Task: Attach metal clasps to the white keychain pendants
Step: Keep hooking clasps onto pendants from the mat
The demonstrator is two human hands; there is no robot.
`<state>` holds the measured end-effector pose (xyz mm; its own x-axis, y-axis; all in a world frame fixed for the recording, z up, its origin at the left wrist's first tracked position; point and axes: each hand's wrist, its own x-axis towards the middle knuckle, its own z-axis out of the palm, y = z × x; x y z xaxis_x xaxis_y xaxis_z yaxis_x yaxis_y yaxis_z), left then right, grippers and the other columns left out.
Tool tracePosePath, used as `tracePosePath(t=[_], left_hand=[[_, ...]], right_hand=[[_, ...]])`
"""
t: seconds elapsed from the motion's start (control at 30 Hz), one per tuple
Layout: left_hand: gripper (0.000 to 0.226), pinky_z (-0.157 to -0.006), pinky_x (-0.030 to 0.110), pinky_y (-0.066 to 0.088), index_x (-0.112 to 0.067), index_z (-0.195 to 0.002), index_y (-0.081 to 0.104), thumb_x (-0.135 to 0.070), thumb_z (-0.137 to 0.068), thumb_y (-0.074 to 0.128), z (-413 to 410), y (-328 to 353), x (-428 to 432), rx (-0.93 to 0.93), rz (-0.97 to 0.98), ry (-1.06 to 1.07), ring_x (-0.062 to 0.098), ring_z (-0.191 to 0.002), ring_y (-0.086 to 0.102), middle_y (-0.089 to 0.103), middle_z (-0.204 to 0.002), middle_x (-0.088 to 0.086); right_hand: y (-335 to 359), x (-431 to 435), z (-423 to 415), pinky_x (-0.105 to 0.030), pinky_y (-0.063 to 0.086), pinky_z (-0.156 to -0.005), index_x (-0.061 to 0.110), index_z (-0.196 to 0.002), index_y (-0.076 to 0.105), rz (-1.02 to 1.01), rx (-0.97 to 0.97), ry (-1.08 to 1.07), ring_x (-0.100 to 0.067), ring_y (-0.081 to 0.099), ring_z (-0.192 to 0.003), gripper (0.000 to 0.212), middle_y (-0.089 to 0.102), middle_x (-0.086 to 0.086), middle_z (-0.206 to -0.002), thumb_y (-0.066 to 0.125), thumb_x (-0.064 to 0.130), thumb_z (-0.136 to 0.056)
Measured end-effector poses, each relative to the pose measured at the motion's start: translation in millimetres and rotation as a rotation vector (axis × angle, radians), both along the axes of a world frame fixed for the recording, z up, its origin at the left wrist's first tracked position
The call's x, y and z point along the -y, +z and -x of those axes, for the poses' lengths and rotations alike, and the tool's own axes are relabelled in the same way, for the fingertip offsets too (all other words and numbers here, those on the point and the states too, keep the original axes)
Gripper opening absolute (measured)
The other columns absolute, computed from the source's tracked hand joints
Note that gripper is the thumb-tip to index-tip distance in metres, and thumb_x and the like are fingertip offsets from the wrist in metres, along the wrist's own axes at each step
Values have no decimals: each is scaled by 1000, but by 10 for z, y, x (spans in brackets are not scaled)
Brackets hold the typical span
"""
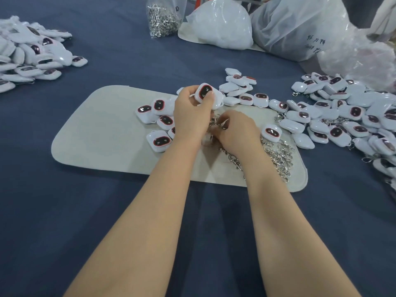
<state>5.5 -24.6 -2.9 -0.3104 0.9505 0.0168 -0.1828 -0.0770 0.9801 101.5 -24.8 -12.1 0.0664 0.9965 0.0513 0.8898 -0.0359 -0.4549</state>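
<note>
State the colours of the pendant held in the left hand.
White pendant with a dark oval face ringed in red; it shows best in the head view.

Light: bright, soft and even, from overhead.
Shadows: faint, on the blue cloth (pixel 211 211) between the forearms.
Glare: sheen on the plastic bags (pixel 300 28) and glossy pendants (pixel 334 116).
Blur: fingertips (pixel 211 132) of the right hand (pixel 233 129) smeared.
Distortion: wide-angle bowing of the mat (pixel 96 129) edges.

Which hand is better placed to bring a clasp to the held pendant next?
Right. The right hand pinches among the loose silver metal clasps on the beige mat, while the left hand grips the white square pendant with a dark red-rimmed window.
</note>
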Motion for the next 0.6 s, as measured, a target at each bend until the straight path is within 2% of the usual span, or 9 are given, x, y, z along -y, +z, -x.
tracePosePath(t=[0.13,0.23,0.3,0.37,0.47,0.53,0.6], left_hand=[[16,-80,33,58,-22,-87,49,-12,-88,62,5,-5,-18,56,50,0,7,-63,65,62,-90,0],[16,-75,27,57,-18,-92,49,-12,-88,62,4,-18,-34,86,57,5,-1,-54,63,60,-83,-4],[13,-74,25,58,-16,-96,50,-14,-90,61,2,-23,-38,93,60,5,-2,-54,63,60,-83,-4],[9,-76,28,59,-18,-93,51,-17,-91,59,0,-27,-41,77,60,2,0,-59,65,61,-83,-5],[12,-85,37,57,-25,-87,51,-18,-92,59,0,-16,-27,-3,44,1,5,-73,67,63,-86,-5],[13,-90,43,53,-26,-86,51,-18,-92,59,2,-8,-9,-92,10,-11,18,-90,68,67,-94,3],[12,-90,47,52,-25,-87,51,-17,-93,57,-5,-1,13,-157,-29,-39,28,-93,67,69,-98,11]], right_hand=[[-35,-11,-5,-39,43,-91,21,-97,56,-70,-75,-47,-26,56,-102,8,65,-4,-102,56,27,-92],[-46,-22,-37,-28,42,-79,21,-90,56,-163,-312,-114,-17,55,-86,4,60,6,-82,58,24,-91],[-14,-38,-52,-23,41,-76,20,-88,56,-211,-489,-149,-11,52,-81,4,53,14,-74,59,23,-90],[13,-42,-48,-28,45,-82,20,-88,55,-248,-622,-175,-12,54,-85,4,56,12,-80,58,21,-90],[44,-29,-17,-41,49,-90,19,-90,54,-296,-750,-210,-20,61,-91,3,65,-3,-94,56,18,-89],[45,-22,-10,-45,50,-88,23,-91,50,-310,-812,-215,-26,64,-87,9,67,-7,-91,53,14,-90],[38,-21,-14,-45,51,-86,29,-91,48,-326,-804,-202,-27,64,-83,16,66,-6,-85,51,14,-91]])
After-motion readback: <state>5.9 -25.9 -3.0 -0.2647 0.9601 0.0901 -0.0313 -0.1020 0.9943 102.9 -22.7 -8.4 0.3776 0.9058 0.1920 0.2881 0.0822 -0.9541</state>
